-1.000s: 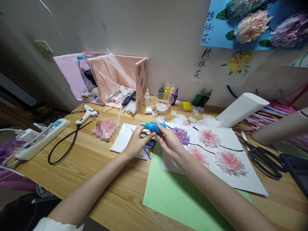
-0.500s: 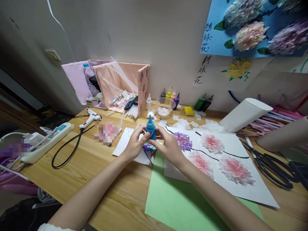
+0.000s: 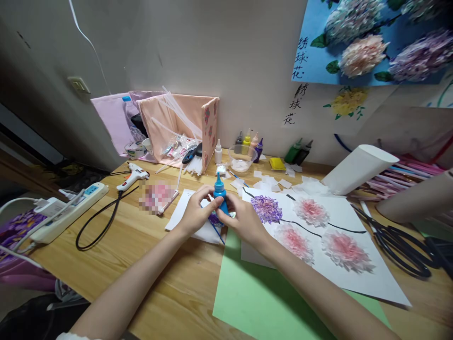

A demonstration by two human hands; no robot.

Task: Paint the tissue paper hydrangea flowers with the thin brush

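Hidden: lower part of the blue bottle [image 3: 220, 190] is covered by fingers; a shiny dark item [image 3: 214, 218] behind the hands is mostly masked — its kind cannot be told.
Pixelated: the pink item [image 3: 157, 196] near the glue gun [image 3: 134, 176]; only pink patches can be made out.
Cut off: the blue wall sheet [image 3: 304, 28] is cropped by the top edge, a dark object [image 3: 440, 250] by the right edge.
Left grip [image 3: 198, 208]: closed around the bottle's left side, thumb laid across its front.
Right grip [image 3: 244, 217]: closed on the right side, thumb low on the bottle.
Bottle: held upright between both grips, nozzle up — over the white paper [image 3: 179, 208].
Flower sheet [image 3: 375, 267]: laid on the green sheet [image 3: 244, 288] on the surface [image 3: 170, 283]; partly covered by the right forearm.
Scissors [image 3: 399, 243]: placed just beside the flower sheet, black handles visible.
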